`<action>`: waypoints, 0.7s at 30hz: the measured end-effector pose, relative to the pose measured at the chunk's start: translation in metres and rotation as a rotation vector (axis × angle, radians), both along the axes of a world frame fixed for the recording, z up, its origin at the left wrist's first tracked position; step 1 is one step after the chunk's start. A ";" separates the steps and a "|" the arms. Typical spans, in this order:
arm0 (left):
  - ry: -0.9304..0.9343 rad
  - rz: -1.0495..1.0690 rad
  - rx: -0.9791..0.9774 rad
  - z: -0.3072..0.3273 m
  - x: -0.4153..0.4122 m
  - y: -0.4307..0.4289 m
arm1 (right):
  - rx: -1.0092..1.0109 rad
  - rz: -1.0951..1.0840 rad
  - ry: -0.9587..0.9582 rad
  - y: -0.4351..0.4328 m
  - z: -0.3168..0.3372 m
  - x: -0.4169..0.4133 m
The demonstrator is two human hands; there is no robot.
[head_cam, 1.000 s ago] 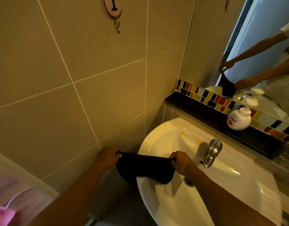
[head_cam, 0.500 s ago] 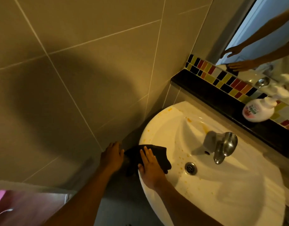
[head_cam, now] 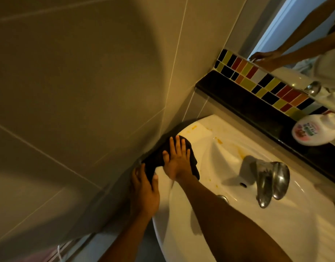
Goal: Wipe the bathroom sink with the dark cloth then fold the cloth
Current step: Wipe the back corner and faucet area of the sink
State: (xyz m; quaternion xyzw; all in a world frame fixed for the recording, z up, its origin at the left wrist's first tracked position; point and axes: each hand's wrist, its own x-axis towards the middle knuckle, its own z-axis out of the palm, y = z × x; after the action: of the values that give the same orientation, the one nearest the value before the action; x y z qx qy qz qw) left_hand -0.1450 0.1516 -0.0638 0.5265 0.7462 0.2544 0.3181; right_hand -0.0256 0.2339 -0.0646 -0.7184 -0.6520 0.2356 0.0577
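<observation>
The dark cloth [head_cam: 153,159] lies on the left rim of the white sink [head_cam: 276,224], close to the tiled wall. My right hand [head_cam: 177,157] presses flat on top of it, fingers spread and pointing toward the back corner. My left hand [head_cam: 145,191] rests on the sink's outer edge just behind the cloth, with its fingertips pinching the cloth's near corner. Orange stains [head_cam: 218,140] mark the back rim and the inside of the bowl.
A chrome tap [head_cam: 266,180] stands at the back of the bowl, with the drain [head_cam: 223,198] partly hidden by my right forearm. A white soap bottle [head_cam: 314,133] sits on the black ledge [head_cam: 247,108] under coloured mosaic tiles and a mirror. Beige wall tiles fill the left.
The cloth was held stretched between both hands, then laid on the sink's left rim. My right hand, flat on it, has slid it toward the back corner.
</observation>
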 end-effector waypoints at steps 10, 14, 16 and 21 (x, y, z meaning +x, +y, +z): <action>0.097 -0.287 -0.028 -0.009 0.052 0.075 | 0.059 -0.073 -0.210 0.074 -0.006 0.096; 0.213 -0.425 -0.096 -0.009 0.069 0.110 | -0.068 -0.156 -0.269 0.096 0.002 0.166; 0.293 -0.440 -0.147 -0.014 0.075 0.119 | -0.050 -0.190 -0.274 0.094 0.001 0.172; 0.435 -0.413 -0.128 -0.032 0.080 0.121 | 0.127 -0.206 -0.203 0.083 -0.003 0.103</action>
State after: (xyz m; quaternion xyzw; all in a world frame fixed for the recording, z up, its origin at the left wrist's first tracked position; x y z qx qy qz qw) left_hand -0.0650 0.2725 -0.0956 0.6880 0.6886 0.0178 0.2283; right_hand 0.0772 0.3165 -0.0674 -0.7966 -0.5908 0.1129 0.0610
